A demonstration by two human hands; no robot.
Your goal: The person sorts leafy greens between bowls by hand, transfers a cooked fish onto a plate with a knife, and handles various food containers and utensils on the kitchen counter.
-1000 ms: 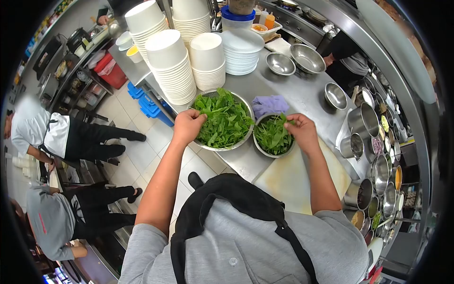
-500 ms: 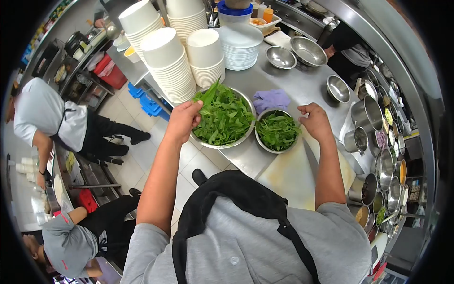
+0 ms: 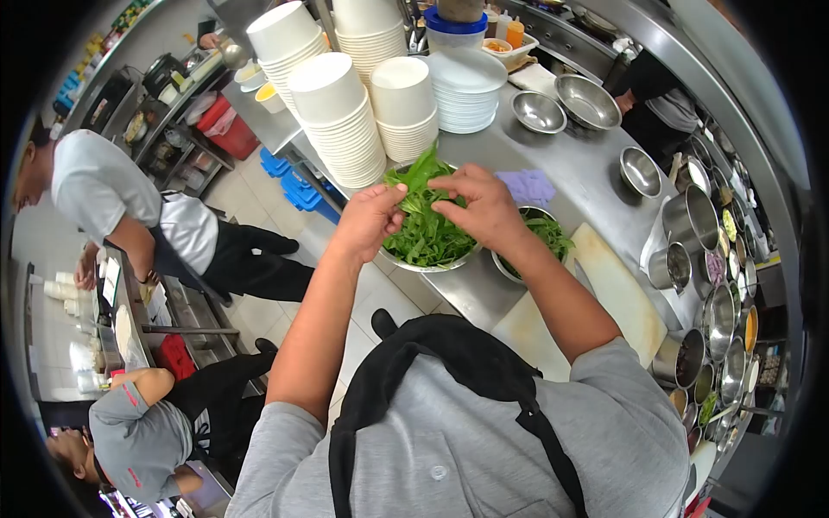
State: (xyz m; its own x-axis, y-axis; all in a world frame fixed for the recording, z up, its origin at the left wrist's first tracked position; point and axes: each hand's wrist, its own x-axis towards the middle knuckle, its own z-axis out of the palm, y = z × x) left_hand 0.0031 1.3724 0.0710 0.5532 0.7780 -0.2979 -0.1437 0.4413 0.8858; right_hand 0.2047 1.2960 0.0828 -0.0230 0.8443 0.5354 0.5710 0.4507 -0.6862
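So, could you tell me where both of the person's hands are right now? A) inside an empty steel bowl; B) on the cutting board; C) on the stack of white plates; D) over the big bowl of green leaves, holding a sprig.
D: the left hand and right hand meet over the big bowl of green leaves, pinching a sprig between them, away from the cutting board.

The right hand (image 3: pixel 479 207) hides much of the small bowl (image 3: pixel 540 246) of leaves.
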